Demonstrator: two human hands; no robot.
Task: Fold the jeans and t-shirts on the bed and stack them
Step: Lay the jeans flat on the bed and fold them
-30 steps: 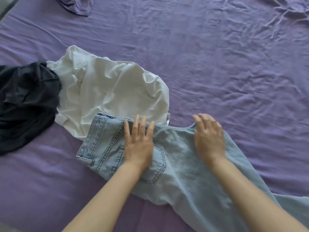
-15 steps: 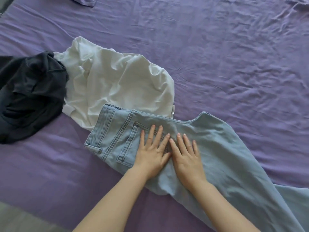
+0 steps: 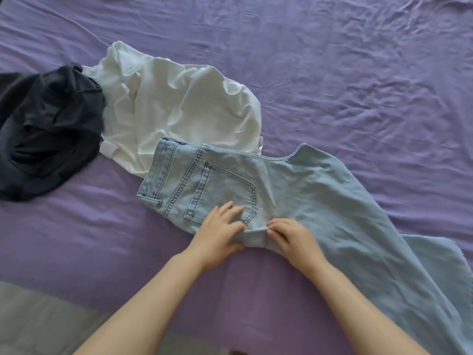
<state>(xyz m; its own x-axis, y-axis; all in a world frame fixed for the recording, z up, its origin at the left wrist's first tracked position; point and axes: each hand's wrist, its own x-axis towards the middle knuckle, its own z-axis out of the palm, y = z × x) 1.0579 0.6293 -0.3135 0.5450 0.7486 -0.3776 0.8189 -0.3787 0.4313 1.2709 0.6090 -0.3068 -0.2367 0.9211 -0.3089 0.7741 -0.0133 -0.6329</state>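
Light blue jeans (image 3: 320,201) lie across the purple bed (image 3: 332,73), folded lengthwise, waistband at the left and legs running off to the lower right. My left hand (image 3: 218,238) and my right hand (image 3: 291,239) sit side by side at the jeans' near edge by the crotch, each pinching a small ridge of denim between them. A crumpled white t-shirt (image 3: 179,106) lies behind the waistband, partly under it. A crumpled black t-shirt (image 3: 46,129) lies at the far left, touching the white one.
The bed's near edge runs along the lower left, with a grey floor or mat (image 3: 38,324) beyond it. Wrinkled purple sheet stretches to the right and far side.
Both hands slid from the jeans' far seam toward me, came together, and now pinch the near edge by the crotch. The view shifted so the clothes sit higher and farther right.
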